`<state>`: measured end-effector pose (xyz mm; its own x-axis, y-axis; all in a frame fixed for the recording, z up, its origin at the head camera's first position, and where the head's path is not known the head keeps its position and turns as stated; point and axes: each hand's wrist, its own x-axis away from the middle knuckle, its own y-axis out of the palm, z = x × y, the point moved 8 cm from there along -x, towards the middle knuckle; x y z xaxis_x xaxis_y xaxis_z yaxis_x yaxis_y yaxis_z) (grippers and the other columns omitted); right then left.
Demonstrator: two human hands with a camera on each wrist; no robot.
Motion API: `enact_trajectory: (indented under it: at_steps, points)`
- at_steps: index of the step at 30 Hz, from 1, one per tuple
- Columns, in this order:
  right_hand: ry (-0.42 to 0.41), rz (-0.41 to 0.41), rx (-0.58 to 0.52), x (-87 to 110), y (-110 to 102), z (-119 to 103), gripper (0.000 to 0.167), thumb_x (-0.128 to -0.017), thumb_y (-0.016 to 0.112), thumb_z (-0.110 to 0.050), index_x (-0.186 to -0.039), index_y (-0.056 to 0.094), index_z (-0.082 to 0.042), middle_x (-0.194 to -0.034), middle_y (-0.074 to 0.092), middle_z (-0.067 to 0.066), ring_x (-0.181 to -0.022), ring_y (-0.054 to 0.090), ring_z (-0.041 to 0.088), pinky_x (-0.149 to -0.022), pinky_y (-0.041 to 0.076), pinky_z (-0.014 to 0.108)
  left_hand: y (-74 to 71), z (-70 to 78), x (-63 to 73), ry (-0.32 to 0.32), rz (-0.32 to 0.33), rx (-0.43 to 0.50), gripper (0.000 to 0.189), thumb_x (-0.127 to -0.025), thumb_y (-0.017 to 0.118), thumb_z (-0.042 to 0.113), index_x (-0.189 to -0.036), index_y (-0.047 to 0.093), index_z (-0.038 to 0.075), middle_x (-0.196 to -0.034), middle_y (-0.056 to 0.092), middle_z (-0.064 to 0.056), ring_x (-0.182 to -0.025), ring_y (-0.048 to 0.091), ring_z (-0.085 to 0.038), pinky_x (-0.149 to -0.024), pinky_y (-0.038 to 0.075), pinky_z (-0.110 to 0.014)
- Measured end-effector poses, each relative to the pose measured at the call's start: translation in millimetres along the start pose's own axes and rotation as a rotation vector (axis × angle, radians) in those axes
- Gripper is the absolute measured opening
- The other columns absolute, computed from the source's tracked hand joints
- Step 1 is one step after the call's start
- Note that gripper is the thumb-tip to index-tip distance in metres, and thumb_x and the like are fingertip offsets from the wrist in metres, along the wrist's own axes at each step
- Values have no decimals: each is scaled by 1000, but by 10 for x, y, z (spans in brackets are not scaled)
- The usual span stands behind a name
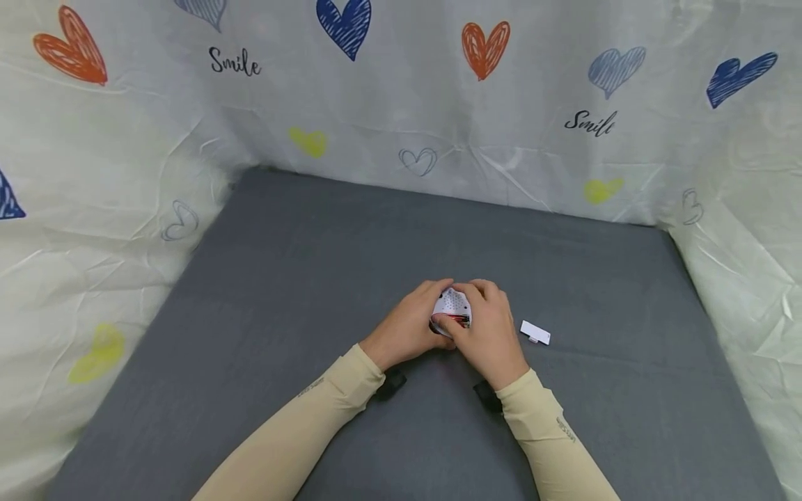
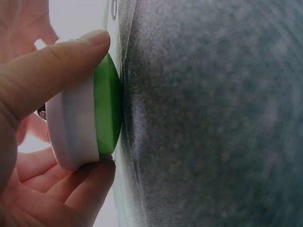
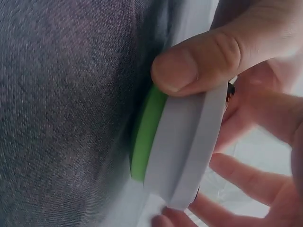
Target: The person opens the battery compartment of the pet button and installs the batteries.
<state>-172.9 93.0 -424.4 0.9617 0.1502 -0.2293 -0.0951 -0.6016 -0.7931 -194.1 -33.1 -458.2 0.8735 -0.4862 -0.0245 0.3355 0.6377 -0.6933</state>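
A small round white device (image 1: 452,302), peppered with small holes, sits face down between both hands. Its green side (image 2: 109,106) faces the grey cloth. An open battery compartment with reddish batteries (image 1: 462,319) shows on the upturned side, partly covered by a thumb. My left hand (image 1: 410,325) grips the device from the left, thumb and fingers around its rim. From the right, my right hand (image 1: 491,330) holds it too, fingers at the far edge and thumb across the near part. A white battery cover (image 1: 535,332) with a small tab lies right of my right hand.
A grey cloth (image 1: 301,264) covers the table. Pale sheeting (image 1: 388,104) printed with hearts and "Smile" hangs behind and at both sides. Dark wrist-camera units (image 1: 487,396) sit beneath both wrists.
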Motion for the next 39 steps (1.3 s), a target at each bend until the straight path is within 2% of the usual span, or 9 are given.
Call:
enact_trajectory:
  at_steps: [3, 9, 19, 25, 28, 32, 39]
  points:
    - [62, -47, -20, 7, 57, 38, 63, -91, 90, -34, -145, 67, -11, -140, 64, 16, -122, 65, 38, -100, 56, 55, -1, 2, 12, 1, 1, -8, 100, -85, 95, 27, -166, 39, 9, -160, 53, -13, -133, 62, -27, -111, 54, -45]
    - [141, -94, -66, 0, 74, 67, 68, -91, 90, -30, -151, 62, -13, -145, 61, 16, -118, 66, 36, -98, 56, 55, -12, 23, 12, 12, 8, -18, 101, -84, 96, 27, -166, 40, 9, -158, 55, -13, -133, 62, -25, -112, 53, -45]
    - [183, -89, -44, -22, 65, 74, 69, -89, 92, -22, -151, 61, -13, -141, 61, 17, -114, 65, 36, -96, 55, 52, -2, 60, 6, 31, 21, -16, 105, -81, 98, 22, -167, 39, 10, -158, 55, -11, -131, 62, -24, -109, 55, -44]
    - [172, -89, -37, -11, 24, 133, 72, -91, 90, -27, -154, 59, -13, -145, 60, 17, -117, 67, 36, -97, 57, 53, 13, 23, -15, -3, 13, -11, 106, -81, 99, 25, -168, 38, 11, -159, 54, -11, -134, 61, -26, -111, 54, -46]
    - [125, -75, -28, 22, -78, 222, 66, -94, 87, -29, -152, 61, -10, -146, 61, 17, -126, 66, 36, -104, 56, 55, 20, 5, -50, -20, 10, -17, 107, -80, 99, 27, -167, 40, 11, -160, 54, -11, -136, 60, -26, -114, 52, -46]
    - [86, -24, 47, 124, -288, 457, 51, -95, 85, -25, -139, 69, -7, -141, 66, 17, -133, 63, 38, -111, 52, 59, 39, -22, -63, -51, -3, -4, 109, -79, 100, 27, -167, 39, 13, -162, 52, -8, -141, 57, -26, -117, 49, -47]
    - [165, 4, 139, 346, -565, 948, 31, -92, 87, -15, -119, 76, -4, -123, 73, 18, -115, 69, 40, -99, 54, 59, 44, -66, -60, -94, -2, 17, 109, -79, 100, 25, -168, 38, 17, -164, 50, -3, -144, 54, -24, -119, 47, -46]
